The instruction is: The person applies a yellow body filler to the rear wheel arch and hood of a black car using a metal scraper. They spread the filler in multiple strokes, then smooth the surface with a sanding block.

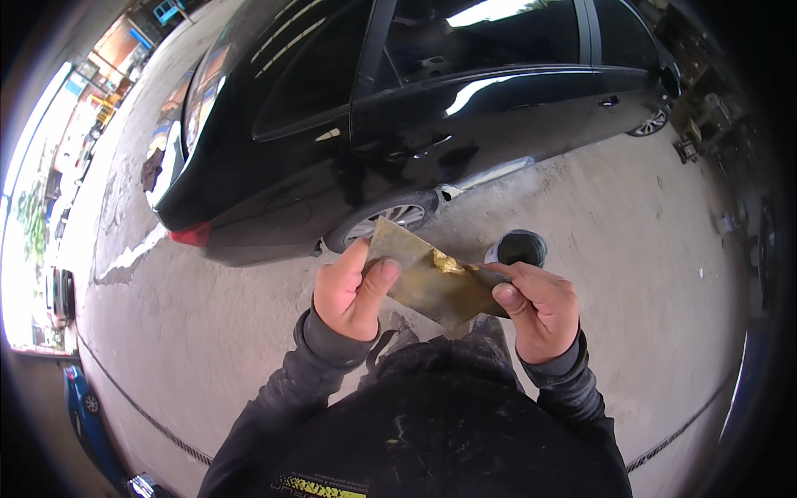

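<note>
left hand (349, 292) grips plate (404, 247) bearing gold paste (447, 263); right hand (544, 311) holds dark scraper (488, 278)

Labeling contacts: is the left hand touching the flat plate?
Touching: head view shows the left hand gripping the flat plate at its left end, thumb on top.

Plate (415, 266) and spreader (492, 278) plugging the gap between left hand (349, 290) and right hand (544, 311), bucket (541, 245) standing beyond, car (274, 191) walling off ahead, passing room over floor (639, 274) rightward

The bare left hand (349, 295) pinches, its thumb (382, 275) angled toward the bare right hand (548, 309), which also pinches, index finger (516, 270) stretched leftward; behind both hands, black-sleeved forearms (295, 375) slant inward.
</note>
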Demonstrator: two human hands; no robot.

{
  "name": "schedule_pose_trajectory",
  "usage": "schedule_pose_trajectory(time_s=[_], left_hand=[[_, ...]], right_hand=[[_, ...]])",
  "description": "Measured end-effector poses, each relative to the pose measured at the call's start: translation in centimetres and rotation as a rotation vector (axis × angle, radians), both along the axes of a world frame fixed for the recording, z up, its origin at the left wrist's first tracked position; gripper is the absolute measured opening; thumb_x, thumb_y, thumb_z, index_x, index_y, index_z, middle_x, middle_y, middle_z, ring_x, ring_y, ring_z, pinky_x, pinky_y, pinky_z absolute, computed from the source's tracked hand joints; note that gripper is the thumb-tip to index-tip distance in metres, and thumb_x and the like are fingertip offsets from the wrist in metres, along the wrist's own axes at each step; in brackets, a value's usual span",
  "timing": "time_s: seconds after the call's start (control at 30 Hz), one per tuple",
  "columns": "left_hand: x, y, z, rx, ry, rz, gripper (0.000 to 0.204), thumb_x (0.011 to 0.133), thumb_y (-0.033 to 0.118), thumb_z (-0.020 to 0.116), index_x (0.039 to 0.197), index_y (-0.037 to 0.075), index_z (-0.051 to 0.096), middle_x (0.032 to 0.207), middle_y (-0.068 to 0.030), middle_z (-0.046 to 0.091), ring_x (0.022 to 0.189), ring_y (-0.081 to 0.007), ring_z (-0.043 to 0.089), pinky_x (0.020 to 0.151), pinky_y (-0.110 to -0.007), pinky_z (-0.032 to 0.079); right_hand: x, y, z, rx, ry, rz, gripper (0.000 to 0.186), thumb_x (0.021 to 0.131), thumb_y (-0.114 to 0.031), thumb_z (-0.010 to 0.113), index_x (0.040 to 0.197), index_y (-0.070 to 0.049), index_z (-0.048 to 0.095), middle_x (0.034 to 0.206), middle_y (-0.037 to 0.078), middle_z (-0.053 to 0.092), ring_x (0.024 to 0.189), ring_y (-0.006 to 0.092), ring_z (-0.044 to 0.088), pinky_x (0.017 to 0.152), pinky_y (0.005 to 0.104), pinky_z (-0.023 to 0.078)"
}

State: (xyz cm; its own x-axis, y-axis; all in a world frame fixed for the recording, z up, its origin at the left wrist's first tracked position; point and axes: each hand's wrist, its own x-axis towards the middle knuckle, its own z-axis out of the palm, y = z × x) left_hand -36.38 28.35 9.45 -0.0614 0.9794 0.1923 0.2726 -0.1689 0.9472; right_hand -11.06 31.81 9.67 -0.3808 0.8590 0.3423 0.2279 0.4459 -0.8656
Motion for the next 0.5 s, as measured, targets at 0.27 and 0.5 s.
schedule_pose_trajectory(time_s=[0.27,0.5], left_hand=[[-2.1,0.7,0.5,0.063,0.031,0.005,0.039,0.107,0.035,0.067,0.105,-0.004,0.067,0.080,0.0007,0.061,0.075,-0.0066,0.048,0.070,-0.023,0.041],[-0.4,1.9,0.3,0.158,-0.067,0.110,0.034,0.109,0.032,0.064,0.107,-0.002,0.066,0.084,0.0006,0.062,0.078,-0.0064,0.048,0.071,-0.023,0.041]], right_hand=[[-1.5,-0.5,-0.2,0.112,-0.115,-0.024,0.015,0.098,-0.004,0.070,0.109,0.005,0.073,0.071,0.015,0.058,0.062,0.0316,0.058,0.062,0.0358,0.049],[3.1,1.8,-5.1,-0.260,0.109,-0.433,0.023,0.107,-0.018,0.064,0.104,0.003,0.073,0.082,0.011,0.070,0.073,0.0187,0.066,0.071,0.0320,0.052]])
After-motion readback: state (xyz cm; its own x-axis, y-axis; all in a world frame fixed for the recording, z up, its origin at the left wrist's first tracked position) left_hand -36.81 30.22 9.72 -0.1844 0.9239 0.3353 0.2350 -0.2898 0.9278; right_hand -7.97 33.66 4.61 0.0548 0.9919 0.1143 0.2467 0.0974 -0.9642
